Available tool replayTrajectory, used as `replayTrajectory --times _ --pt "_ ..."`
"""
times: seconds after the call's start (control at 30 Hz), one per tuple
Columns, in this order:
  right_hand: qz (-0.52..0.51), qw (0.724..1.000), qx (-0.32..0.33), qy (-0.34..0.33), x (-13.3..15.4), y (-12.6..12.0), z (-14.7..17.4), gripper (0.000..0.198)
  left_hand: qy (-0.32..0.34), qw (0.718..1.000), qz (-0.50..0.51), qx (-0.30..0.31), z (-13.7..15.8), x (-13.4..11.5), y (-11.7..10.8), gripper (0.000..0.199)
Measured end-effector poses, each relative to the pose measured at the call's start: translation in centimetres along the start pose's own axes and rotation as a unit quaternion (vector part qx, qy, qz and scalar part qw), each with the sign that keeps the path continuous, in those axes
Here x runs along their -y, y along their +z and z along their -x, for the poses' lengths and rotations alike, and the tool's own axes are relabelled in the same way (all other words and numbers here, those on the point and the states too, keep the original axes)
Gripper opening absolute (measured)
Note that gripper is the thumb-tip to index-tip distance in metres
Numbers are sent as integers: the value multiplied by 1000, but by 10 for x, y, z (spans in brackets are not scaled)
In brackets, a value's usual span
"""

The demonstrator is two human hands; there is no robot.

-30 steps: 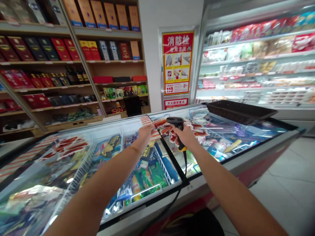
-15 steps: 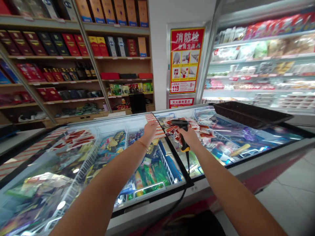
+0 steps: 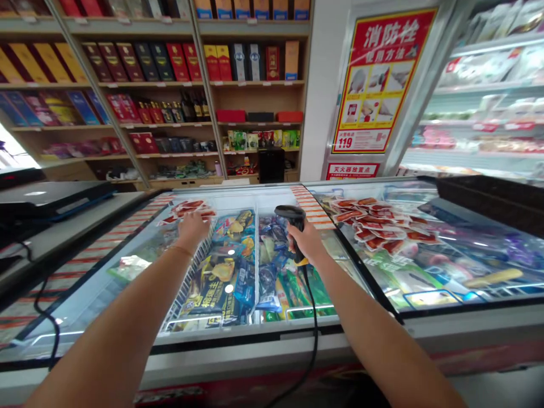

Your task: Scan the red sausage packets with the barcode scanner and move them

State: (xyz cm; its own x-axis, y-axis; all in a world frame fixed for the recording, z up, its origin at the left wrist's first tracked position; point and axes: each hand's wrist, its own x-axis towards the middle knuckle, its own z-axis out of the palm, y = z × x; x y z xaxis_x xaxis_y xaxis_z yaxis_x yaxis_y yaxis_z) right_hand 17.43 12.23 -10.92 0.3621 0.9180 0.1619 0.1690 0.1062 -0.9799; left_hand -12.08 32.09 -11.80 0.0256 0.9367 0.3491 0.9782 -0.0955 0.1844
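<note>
My right hand is wrapped round the grip of a black barcode scanner, held above the middle of the chest freezer. Its cable hangs down toward me over the freezer's front edge. My left hand is at a small pile of flat, red-and-clear food packs on the left glass lid. Its fingertips are hidden behind the hand, so I cannot see whether it grips one. A larger pile of similar red packs lies on the right lid, beyond my right hand.
Bagged frozen goods show through the freezer glass. A dark tray stands at the right end. On the left counter is a black flat device with a cable. Shelves of boxes line the back wall.
My view has turned left. My left hand has moved from the striped lid edge in the middle to the left pile. My right hand has carried the scanner left, away from the right pile.
</note>
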Motion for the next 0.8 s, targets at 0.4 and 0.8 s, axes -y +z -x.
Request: replayTrajectory --times 0.4,0.8 --pt "95 995 32 -15 -11 -4 14 17 -50 997 56 7 17 25 1 41" --pt "77 995 47 -38 -7 -6 21 16 -89 994 65 9 33 25 4 62"
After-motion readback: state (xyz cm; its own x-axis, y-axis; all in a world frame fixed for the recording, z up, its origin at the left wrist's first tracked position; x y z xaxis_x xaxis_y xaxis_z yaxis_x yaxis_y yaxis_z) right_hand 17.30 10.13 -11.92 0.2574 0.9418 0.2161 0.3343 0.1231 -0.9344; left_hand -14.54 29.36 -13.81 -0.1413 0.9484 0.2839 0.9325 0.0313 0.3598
